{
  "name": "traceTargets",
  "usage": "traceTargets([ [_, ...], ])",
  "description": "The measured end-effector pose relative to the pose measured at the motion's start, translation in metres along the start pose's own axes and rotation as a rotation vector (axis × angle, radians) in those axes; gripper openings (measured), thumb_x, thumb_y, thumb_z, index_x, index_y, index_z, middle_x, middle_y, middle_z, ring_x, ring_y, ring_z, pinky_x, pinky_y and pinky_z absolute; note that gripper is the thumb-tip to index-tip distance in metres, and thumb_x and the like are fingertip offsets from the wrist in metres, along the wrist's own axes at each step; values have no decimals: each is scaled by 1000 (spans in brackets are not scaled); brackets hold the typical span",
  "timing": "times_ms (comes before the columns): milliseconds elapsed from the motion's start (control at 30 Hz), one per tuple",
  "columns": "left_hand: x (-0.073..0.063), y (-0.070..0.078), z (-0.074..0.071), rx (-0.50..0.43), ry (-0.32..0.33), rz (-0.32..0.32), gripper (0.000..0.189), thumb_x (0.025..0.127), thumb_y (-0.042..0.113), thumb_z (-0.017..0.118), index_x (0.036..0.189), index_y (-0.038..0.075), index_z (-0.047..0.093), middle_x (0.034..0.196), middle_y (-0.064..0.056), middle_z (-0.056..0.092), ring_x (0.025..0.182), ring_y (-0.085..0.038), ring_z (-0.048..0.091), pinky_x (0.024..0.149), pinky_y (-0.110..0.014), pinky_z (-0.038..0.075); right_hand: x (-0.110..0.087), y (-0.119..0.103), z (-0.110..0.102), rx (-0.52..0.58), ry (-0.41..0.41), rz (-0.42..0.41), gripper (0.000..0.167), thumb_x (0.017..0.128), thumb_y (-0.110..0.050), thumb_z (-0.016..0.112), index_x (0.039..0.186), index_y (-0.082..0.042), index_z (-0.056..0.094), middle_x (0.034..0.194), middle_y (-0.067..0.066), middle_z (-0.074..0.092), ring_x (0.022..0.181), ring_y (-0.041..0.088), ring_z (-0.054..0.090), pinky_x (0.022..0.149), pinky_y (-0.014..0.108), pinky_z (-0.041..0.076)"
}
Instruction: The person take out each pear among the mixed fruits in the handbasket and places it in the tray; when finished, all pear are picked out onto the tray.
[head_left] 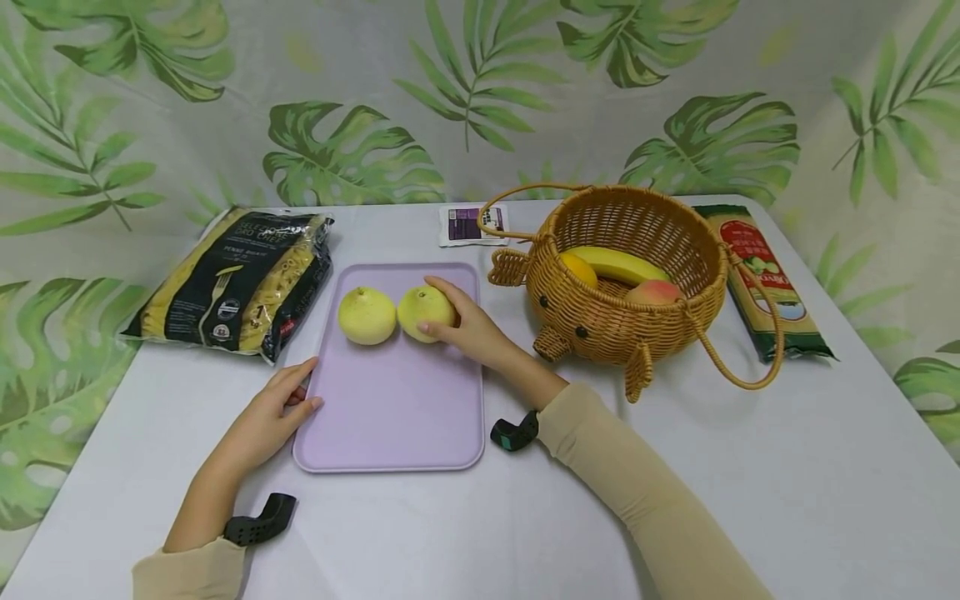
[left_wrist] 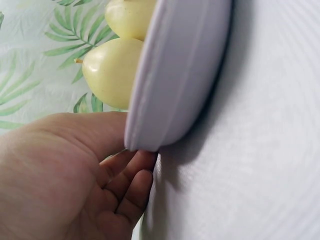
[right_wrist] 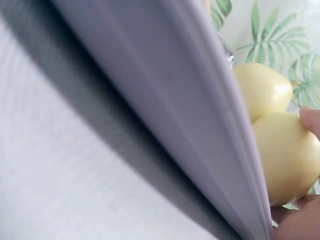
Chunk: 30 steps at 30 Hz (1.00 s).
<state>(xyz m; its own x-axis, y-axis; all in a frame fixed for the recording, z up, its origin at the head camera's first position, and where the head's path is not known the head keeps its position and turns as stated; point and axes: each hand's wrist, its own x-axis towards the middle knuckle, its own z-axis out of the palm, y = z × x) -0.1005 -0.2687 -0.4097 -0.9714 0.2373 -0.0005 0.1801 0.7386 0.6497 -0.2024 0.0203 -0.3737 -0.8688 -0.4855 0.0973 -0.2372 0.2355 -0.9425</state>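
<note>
Two pale yellow pears point(head_left: 367, 316) sit side by side at the far end of a lilac tray point(head_left: 390, 408). My right hand point(head_left: 474, 329) holds the right-hand pear point(head_left: 422, 310), thumb on its near side and fingers around its far right side. In the right wrist view, fingertips point(right_wrist: 311, 120) lie against that pear, partly cut off by the frame. At the tray's left edge, my left hand point(head_left: 268, 417) grips the rim. The left wrist view shows one digit over the rim and curled fingers point(left_wrist: 135, 195) at its underside.
A penne bag point(head_left: 232, 283) lies left of the tray. A wicker animal-shaped basket point(head_left: 630, 325) stands to the right, with a banana point(head_left: 615, 263), an orange fruit point(head_left: 579, 270) and a peach point(head_left: 655, 292) inside. Behind are a purple-and-white packet point(head_left: 461, 227) and, far right, a red-and-green package point(head_left: 765, 283).
</note>
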Motion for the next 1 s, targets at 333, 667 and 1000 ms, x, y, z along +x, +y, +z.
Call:
traceTargets([
  [333, 0, 3, -1, -17, -2, 5, 55, 93, 20, 52, 140, 2, 29, 126, -18, 39, 93, -24, 46, 79, -41, 38, -7, 3, -5, 17, 22, -45, 58, 90, -17, 56, 138, -3, 28, 141, 13, 26, 126, 34, 28, 98, 41, 29],
  [667, -1, 3, -1, -27, -29, -8, 61, 93, 27, 51, 141, 0, 24, 128, -21, 35, 97, -29, 43, 82, -46, 34, -42, 3, -17, -180, 33, -289, 52, 88, -17, 58, 132, -3, 35, 136, 12, 31, 126, 19, 26, 98, 42, 29],
  [1000, 1, 30, -2, 154, 102, 54, 63, 89, 21, 57, 138, -3, 26, 137, -26, 26, 120, -49, 22, 93, -60, 18, -113, -31, -55, -393, 55, -529, 44, 90, -27, 55, 126, -5, 44, 130, 8, 41, 121, 22, 36, 98, 34, 30],
])
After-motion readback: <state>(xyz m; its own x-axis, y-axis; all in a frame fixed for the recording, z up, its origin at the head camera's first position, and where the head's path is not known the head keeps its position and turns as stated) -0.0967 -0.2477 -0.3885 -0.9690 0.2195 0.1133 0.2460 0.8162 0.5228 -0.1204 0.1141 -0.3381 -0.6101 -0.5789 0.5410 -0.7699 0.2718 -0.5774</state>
